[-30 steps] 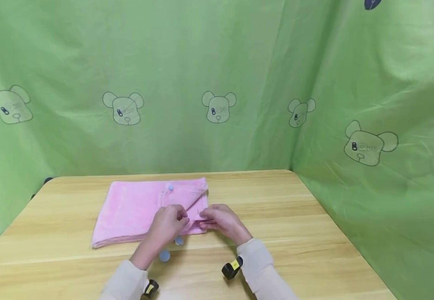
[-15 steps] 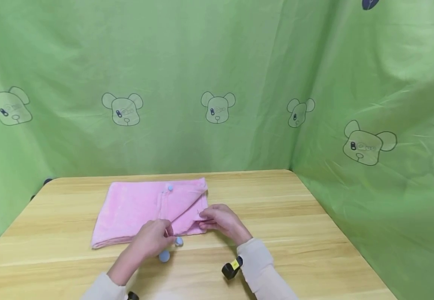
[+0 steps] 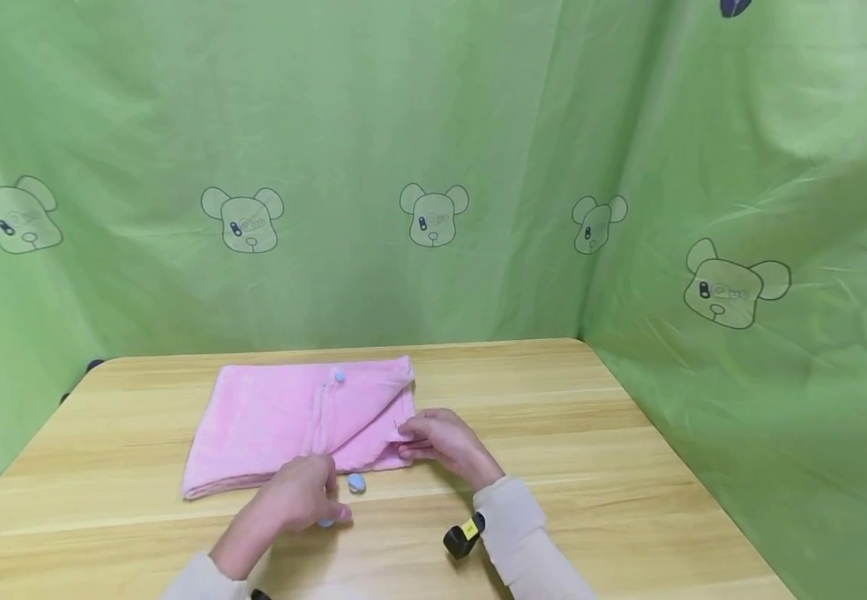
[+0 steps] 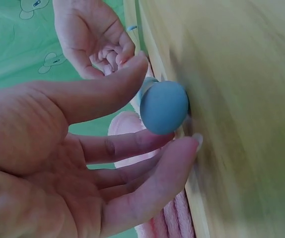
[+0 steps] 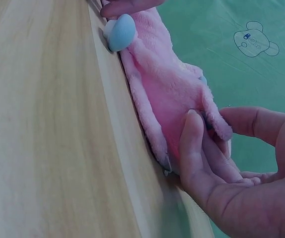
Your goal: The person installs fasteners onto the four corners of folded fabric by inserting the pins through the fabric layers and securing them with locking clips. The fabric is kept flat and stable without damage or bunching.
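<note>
A folded pink plush cloth [image 3: 268, 408] lies on the table. My right hand [image 3: 444, 442] pinches its lifted near-right corner between thumb and fingers, with a small dark bit showing at the fold [image 5: 207, 119] in the right wrist view. My left hand [image 3: 298, 492] is low over the table at the cloth's near edge. Its thumb and fingers stand apart around a round blue cap [image 4: 165, 106], mostly covered by the hand in the head view [image 3: 326, 522]. Just beyond sits a second blue piece [image 3: 357, 483], mushroom-shaped with a white base. Another blue cap [image 3: 339, 377] sits on the cloth.
The pale wooden table [image 3: 553, 500] reaches back to a green curtain [image 3: 343, 275] printed with bear heads. More curtain [image 3: 801, 400] hangs along the right side. A black wrist camera [image 3: 462, 537] hangs under my right sleeve.
My left hand has left the cloth's corner and moved left and nearer, down to the round blue cap. My right hand keeps its pinch on the corner.
</note>
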Available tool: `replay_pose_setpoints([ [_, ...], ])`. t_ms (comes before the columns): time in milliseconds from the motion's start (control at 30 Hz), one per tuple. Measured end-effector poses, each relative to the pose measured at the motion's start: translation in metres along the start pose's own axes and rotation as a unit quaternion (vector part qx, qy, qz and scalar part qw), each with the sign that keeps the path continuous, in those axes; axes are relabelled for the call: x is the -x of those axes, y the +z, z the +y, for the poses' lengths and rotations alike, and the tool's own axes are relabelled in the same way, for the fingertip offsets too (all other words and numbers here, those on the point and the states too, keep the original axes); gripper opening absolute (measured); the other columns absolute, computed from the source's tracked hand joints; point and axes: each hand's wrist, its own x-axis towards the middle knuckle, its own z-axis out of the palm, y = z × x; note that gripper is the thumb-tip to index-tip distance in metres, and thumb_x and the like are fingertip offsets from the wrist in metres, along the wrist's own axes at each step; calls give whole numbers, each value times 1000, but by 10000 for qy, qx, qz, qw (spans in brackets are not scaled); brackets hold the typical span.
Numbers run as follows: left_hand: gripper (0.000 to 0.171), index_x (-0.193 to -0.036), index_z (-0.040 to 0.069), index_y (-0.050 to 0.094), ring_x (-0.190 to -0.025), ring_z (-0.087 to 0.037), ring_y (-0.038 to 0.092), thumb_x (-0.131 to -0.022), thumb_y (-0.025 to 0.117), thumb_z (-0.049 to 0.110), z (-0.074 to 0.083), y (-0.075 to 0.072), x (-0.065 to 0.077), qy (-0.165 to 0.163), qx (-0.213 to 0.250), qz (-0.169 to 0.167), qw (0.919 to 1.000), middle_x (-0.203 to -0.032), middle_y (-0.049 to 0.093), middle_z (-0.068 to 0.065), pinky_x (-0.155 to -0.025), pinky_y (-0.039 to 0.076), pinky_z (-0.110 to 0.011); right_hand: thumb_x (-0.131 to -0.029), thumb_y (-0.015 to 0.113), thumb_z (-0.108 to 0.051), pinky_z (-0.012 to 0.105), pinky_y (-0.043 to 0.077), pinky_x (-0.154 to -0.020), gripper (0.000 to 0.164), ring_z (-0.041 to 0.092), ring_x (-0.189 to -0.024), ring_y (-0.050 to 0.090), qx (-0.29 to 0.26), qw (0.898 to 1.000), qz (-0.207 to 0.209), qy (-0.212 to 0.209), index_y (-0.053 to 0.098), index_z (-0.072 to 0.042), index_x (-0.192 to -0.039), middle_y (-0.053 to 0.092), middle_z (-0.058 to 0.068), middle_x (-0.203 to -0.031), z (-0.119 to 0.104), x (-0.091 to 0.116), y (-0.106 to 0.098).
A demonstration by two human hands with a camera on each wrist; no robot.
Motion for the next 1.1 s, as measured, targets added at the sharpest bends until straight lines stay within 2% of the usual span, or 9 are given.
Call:
replay_pose_setpoints([
  [200,38,-90,3,59,-44,-16,54,-68,86,15,-1,0,1,-32,113,-220,9997,-74,53,-6,-37,48,-25,-89,60,1,30,59,-69,26,20,-71,66,-36,10000,22,15,55,19,-107,69,18,-84,0,0,0],
  [433,31,-85,4,59,-43,-15,54,-69,85,11,-5,1,-3,199,23,-156,9997,-72,53,-5,-39,49,-26,-88,60,2,30,59,-69,14,20,-70,66,-43,10000,40,21,59,11,-98,69,16,-81,1,-1,0],
  [633,25,-71,12,57,-54,-14,51,-70,82,10,-14,2,-11,377,61,341,9987,-65,55,2,-51,47,-30,-88,61,2,30,59,-69,12,21,-70,66,-65,10000,36,17,59,10,-97,69,16,-80,2,-2,0],
  [833,22,-74,12,58,-46,-13,53,-73,80,9,-17,-3,-13,243,370,671,9968,-61,57,1,-45,48,-28,-88,61,2,30,59,-69,13,20,-70,66,-46,10000,19,31,58,10,-98,69,17,-82,1,-1,1],
  [1100,20,-72,14,60,-58,-13,51,-69,78,7,-18,-14,-19,400,281,1198,9916,-64,57,5,-56,48,-32,-87,61,1,32,59,-70,13,23,-73,66,-28,9999,58,81,59,9,-97,68,22,-86,-2,0,1],
])
